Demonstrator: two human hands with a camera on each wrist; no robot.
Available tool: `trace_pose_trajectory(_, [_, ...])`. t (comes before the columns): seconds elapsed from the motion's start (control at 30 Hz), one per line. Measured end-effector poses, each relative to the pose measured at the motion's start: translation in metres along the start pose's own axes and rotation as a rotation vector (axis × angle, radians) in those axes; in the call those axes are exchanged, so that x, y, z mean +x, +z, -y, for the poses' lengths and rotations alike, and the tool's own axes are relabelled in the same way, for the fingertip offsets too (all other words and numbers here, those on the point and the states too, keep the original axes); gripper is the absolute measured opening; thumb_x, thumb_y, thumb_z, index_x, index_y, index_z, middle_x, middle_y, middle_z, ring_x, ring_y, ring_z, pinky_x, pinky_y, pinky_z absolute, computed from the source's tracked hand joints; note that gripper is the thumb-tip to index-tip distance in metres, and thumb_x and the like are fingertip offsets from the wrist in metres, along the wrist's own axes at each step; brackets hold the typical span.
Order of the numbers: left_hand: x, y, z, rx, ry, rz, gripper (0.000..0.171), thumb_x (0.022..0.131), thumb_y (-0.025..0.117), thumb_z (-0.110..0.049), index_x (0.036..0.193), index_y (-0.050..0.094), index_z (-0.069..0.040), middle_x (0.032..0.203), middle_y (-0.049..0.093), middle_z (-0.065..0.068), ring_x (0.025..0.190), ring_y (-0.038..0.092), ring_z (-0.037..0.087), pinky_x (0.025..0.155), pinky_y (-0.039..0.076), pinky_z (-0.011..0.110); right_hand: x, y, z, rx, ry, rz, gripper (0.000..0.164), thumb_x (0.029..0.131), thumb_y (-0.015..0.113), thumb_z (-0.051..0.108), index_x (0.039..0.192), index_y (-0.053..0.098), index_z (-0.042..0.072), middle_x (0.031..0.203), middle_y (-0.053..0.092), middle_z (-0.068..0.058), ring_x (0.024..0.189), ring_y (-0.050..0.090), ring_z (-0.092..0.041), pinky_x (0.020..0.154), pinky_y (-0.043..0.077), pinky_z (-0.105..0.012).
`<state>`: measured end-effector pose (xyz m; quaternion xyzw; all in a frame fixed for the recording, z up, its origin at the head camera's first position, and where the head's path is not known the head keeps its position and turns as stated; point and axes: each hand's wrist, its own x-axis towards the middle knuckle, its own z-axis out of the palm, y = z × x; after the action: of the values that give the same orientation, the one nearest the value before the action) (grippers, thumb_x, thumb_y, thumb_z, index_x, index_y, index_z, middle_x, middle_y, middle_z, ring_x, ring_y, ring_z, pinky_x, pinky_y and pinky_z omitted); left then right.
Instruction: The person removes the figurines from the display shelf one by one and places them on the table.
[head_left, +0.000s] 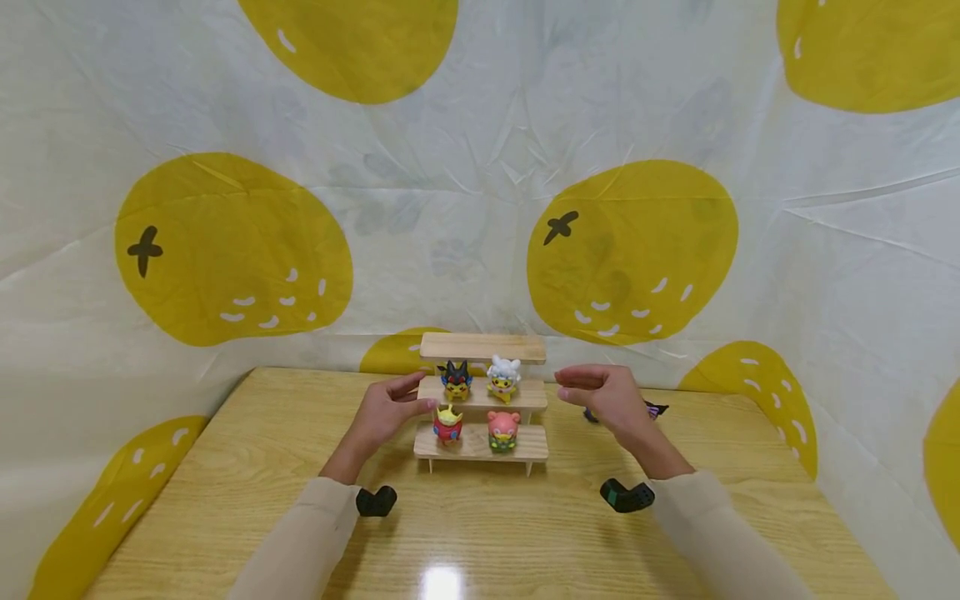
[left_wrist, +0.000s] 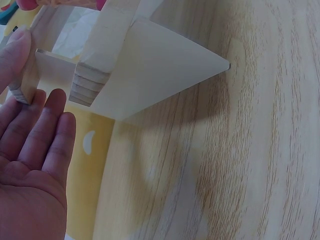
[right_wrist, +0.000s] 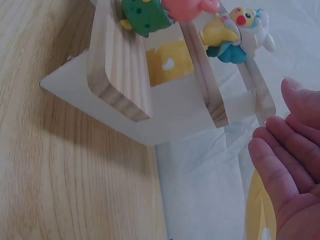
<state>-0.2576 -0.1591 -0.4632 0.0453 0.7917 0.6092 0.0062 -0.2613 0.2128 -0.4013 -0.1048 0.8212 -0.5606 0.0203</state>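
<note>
A three-tier wooden display stand (head_left: 480, 450) holds several small figures. On its middle shelf are a yellow figure with black ears (head_left: 456, 382) and a yellow one with a fluffy white top (head_left: 503, 379). The bottom shelf bears a red figure with a yellow top (head_left: 447, 425) and a pink one in green (head_left: 502, 431). My left hand (head_left: 386, 408) is at the stand's left side, fingers fairly straight, thumb and fingertips right at the middle shelf's end (left_wrist: 25, 85). Off the right side, my right hand (head_left: 603, 396) has its fingers extended, holding nothing; a gap separates it from the shelf ends (right_wrist: 220, 117).
A dark figure with purple parts (head_left: 656, 410) lies on the table (head_left: 480, 533) behind my right hand, partly hidden. The stand's top shelf (head_left: 482, 347) carries no figures. A cloth with yellow fruit prints (head_left: 450, 183) hangs behind the table and along its sides.
</note>
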Motion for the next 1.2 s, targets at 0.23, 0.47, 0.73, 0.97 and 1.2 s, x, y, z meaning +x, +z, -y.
trace_pose_trajectory(0.23, [0.0,0.0,0.0,-0.014,-0.016,0.0,0.069,0.087,0.087,-0.032,0.149,0.06,-0.018,0.157,0.055,0.01,0.142,0.056,0.034,0.112,0.054,0.045,0.005,0.015,0.007,0.007,-0.003,0.022,0.039,0.096,0.076,0.01,0.133,0.069,-0.001,0.134,0.07,-0.023,0.112,0.076,-0.017,0.095,0.062,-0.027])
trace_pose_trajectory(0.47, [0.001,0.001,0.0,-0.018,-0.016,0.005,0.068,0.088,0.086,-0.032,0.149,0.06,-0.018,0.157,0.054,0.011,0.143,0.055,0.035,0.112,0.054,0.045,0.011,0.031,0.013,0.051,-0.003,0.037,0.044,0.094,0.077,0.007,0.135,0.067,-0.004,0.135,0.069,-0.024,0.117,0.074,-0.025,0.098,0.062,-0.031])
trace_pose_trajectory(0.73, [0.002,0.0,0.001,-0.002,0.003,-0.001,0.067,0.089,0.085,-0.031,0.149,0.06,-0.016,0.157,0.054,0.011,0.142,0.056,0.036,0.111,0.054,0.044,0.017,0.045,0.015,0.091,0.007,0.045,0.046,0.091,0.081,0.008,0.134,0.069,-0.003,0.135,0.07,-0.022,0.128,0.067,-0.038,0.1,0.061,-0.028])
trace_pose_trajectory(0.97, [0.004,0.0,0.002,-0.011,0.011,0.007,0.066,0.09,0.084,-0.03,0.15,0.059,-0.016,0.157,0.053,0.013,0.142,0.056,0.037,0.112,0.054,0.045,0.022,0.056,0.019,0.1,0.002,0.052,0.053,0.089,0.083,0.009,0.137,0.066,-0.003,0.136,0.069,-0.023,0.129,0.067,-0.036,0.103,0.061,-0.037])
trace_pose_trajectory(1.2, [0.002,0.001,0.002,-0.013,0.01,0.011,0.067,0.091,0.084,-0.03,0.15,0.058,-0.015,0.158,0.052,0.014,0.142,0.055,0.038,0.112,0.053,0.047,0.024,0.066,0.025,0.091,0.024,0.02,0.054,0.087,0.085,0.008,0.136,0.066,-0.004,0.131,0.072,-0.023,0.121,0.071,-0.033,0.098,0.063,-0.037])
